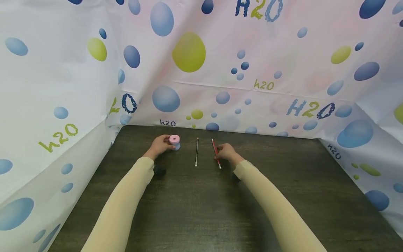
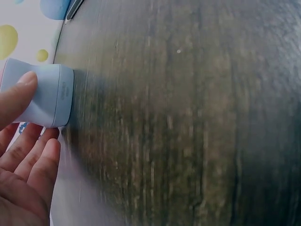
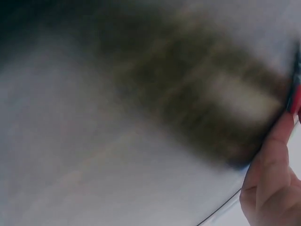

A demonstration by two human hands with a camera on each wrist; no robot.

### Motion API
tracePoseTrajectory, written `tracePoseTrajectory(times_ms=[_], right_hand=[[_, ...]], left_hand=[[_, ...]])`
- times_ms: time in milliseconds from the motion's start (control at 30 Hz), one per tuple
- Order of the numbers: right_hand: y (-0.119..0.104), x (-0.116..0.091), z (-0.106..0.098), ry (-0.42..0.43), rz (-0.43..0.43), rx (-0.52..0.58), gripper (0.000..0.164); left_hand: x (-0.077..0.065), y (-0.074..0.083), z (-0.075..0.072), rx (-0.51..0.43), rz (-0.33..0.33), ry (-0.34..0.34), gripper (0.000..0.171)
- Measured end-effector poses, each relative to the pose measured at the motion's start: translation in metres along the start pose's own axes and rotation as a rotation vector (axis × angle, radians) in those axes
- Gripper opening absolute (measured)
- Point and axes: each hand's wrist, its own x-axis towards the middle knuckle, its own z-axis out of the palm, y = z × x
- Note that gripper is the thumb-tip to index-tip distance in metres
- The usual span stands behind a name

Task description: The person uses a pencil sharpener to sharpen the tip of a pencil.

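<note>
My left hand (image 1: 160,145) holds a small pencil sharpener (image 1: 175,140) with a pink top, a dark hole in it and a light blue body. In the left wrist view the thumb lies on one side of the sharpener (image 2: 46,96) and the fingers are beneath it; its base is by the tabletop. My right hand (image 1: 226,153) pinches a red pencil (image 1: 214,146) by its middle, with its white eraser end towards me. Only a bit of red (image 3: 296,100) shows at the fingertips in the blurred right wrist view. Between the hands lies a black pencil (image 1: 196,152).
The dark wooden table (image 1: 195,203) extends under both arms. A white sheet printed with blue and green bubbles (image 1: 189,52) stands behind the table and along its left and right sides. Dark straps or devices (image 1: 160,170) sit under the wrists.
</note>
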Motion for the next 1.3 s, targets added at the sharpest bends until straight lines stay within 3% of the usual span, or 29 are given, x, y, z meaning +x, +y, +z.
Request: tracePoseTrajectory(times_ms=[100, 200, 300, 333, 500, 800, 1033, 1300], right_hand=[[0.017, 0.025, 0.002, -0.029, -0.013, 0.089, 0.062], [0.022, 0.034, 0.002, -0.045, 0.009, 0.14, 0.057], [0.016, 0.023, -0.001, -0.045, 0.034, 0.182, 0.051], [0.005, 0.009, -0.003, -0.036, 0.067, 0.164, 0.05], [-0.003, -0.015, -0.013, -0.051, 0.062, 0.239, 0.046], [0.002, -0.015, -0.019, -0.091, 0.099, 0.369, 0.049], [0.005, -0.01, -0.023, -0.105, 0.08, 0.413, 0.053], [0.004, -0.016, -0.026, -0.108, 0.074, 0.435, 0.053]], left_hand=[[-0.001, 0.0, 0.0, 0.006, -0.004, 0.0, 0.066], [-0.001, -0.001, 0.001, 0.027, 0.003, 0.003, 0.066], [-0.002, -0.003, 0.001, 0.042, 0.012, 0.003, 0.065], [-0.002, -0.003, 0.001, 0.042, 0.013, 0.001, 0.066], [-0.006, -0.003, 0.002, 0.018, 0.016, -0.006, 0.066], [-0.006, -0.002, 0.001, 0.043, 0.036, 0.025, 0.064], [-0.006, 0.001, -0.001, 0.064, 0.028, 0.037, 0.065], [-0.012, 0.002, -0.007, 0.02, 0.029, 0.037, 0.064]])
